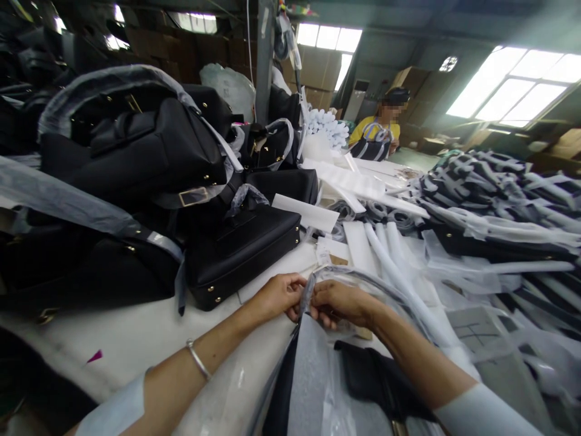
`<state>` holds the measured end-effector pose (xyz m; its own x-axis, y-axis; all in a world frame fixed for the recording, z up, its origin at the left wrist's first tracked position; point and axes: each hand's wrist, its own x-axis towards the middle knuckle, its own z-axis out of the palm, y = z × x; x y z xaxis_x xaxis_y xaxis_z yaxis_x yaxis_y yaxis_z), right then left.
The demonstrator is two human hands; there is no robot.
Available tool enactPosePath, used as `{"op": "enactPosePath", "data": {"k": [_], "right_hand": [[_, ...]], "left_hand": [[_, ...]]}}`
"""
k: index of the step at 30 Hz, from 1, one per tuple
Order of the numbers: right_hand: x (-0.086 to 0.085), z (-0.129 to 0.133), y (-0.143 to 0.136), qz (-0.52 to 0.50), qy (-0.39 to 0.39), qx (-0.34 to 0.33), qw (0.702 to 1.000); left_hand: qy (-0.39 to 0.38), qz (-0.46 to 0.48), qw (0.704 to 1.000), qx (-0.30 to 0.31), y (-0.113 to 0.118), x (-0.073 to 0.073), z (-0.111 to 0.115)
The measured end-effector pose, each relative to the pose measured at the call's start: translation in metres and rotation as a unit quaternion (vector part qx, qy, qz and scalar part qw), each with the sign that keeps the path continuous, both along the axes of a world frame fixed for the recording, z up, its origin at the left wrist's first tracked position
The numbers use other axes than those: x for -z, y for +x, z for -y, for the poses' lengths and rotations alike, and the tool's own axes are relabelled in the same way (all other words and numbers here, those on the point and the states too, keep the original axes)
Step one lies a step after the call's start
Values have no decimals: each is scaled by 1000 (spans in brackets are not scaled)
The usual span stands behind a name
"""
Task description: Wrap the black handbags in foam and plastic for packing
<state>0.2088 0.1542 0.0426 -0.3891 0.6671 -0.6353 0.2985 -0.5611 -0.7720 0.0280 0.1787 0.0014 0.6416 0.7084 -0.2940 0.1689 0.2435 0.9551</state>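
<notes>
A black bag [284, 387] partly covered by pale wrapping sheet lies at the bottom centre, nearest to me. Its handle [307, 292], wrapped in clear plastic, rises from it and curves away to the right. My left hand [282, 297] closes its fingers on the wrapped handle from the left. From the right, my right hand [338, 301] pinches the same part, with its fingers curled. The two hands almost touch. Their fingertips are partly hidden behind the handle.
Black bags [245, 248] with wrapped straps are piled at the left. White foam tubes [390, 260] and sheets lie beyond my hands. A heap of wrapped straps [490, 194] fills the right side. A person in yellow [363, 130] is behind the table [154, 333].
</notes>
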Motion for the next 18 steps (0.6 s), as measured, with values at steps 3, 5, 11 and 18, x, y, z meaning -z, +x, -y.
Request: {"op": "enactPosePath", "data": {"k": [3, 5, 11, 18], "right_hand": [[3, -5, 1, -67, -9, 6, 998], [7, -6, 2, -105, -10, 16, 994], [10, -1, -1, -101, -25, 29, 994], [-12, 10, 12, 198, 176, -34, 964]], "left_hand": [[159, -52, 985, -45, 1, 3, 2], [305, -118, 943, -65, 1, 3, 3], [399, -214, 891, -35, -5, -4, 5], [389, -282, 877, 14, -20, -23, 1]]}}
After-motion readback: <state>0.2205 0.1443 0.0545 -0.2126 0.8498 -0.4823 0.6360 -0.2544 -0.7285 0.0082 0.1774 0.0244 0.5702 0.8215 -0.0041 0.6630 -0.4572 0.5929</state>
